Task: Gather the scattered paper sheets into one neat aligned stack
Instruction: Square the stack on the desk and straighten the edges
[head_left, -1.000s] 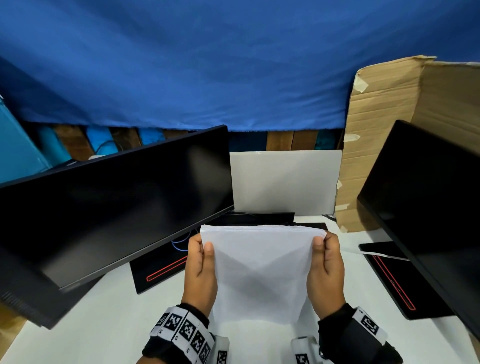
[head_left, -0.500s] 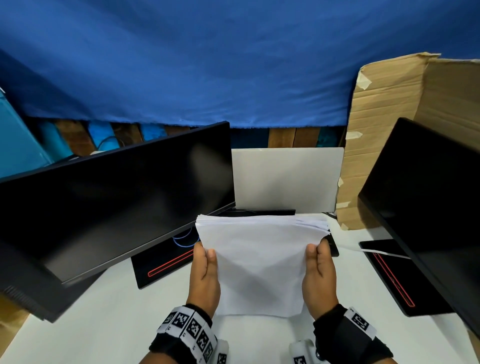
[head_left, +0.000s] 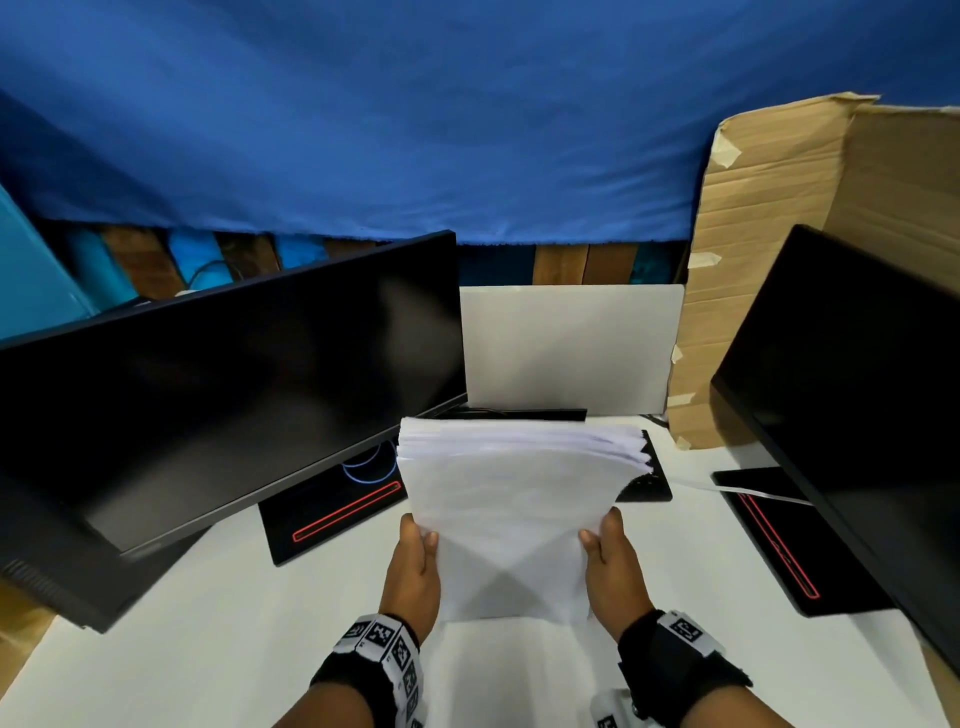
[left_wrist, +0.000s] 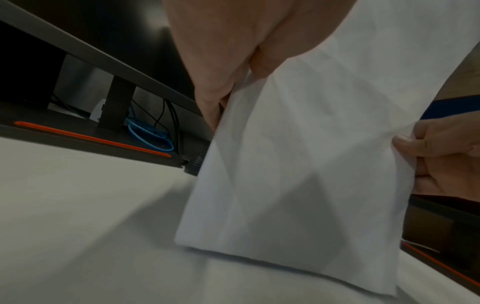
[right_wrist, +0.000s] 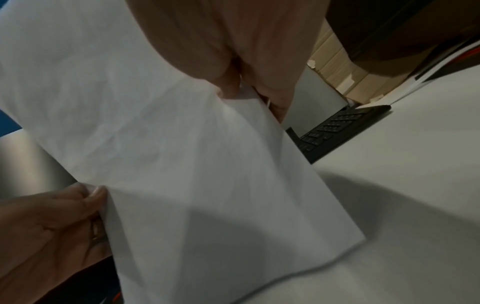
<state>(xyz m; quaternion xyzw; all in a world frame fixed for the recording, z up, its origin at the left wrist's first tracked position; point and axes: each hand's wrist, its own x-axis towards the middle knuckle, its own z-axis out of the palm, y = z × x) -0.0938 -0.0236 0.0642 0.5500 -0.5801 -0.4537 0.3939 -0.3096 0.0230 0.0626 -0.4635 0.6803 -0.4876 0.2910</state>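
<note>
A stack of white paper sheets (head_left: 511, 514) stands nearly upright, its lower edge close to the white table (head_left: 208, 623); contact is unclear. My left hand (head_left: 418, 543) grips its left edge and my right hand (head_left: 602, 540) grips its right edge, thumbs on the near face. The top edges fan out unevenly toward the right. In the left wrist view the sheets (left_wrist: 306, 164) hang under my left hand (left_wrist: 221, 98), with the right hand's fingers (left_wrist: 426, 148) at the far side. The right wrist view shows the paper (right_wrist: 182, 164) pinched by my right hand (right_wrist: 249, 88).
A black monitor (head_left: 218, 395) on a red-striped base stands at left, another monitor (head_left: 852, 395) at right. A black keyboard (head_left: 647, 480) lies behind the stack. A white board (head_left: 571, 348) and a cardboard box (head_left: 769, 260) stand at the back. One loose sheet (head_left: 748, 491) lies at right.
Both hands have slid down from the upper sides of the stack to its lower sides. The stack has risen and its top edges have fanned apart.
</note>
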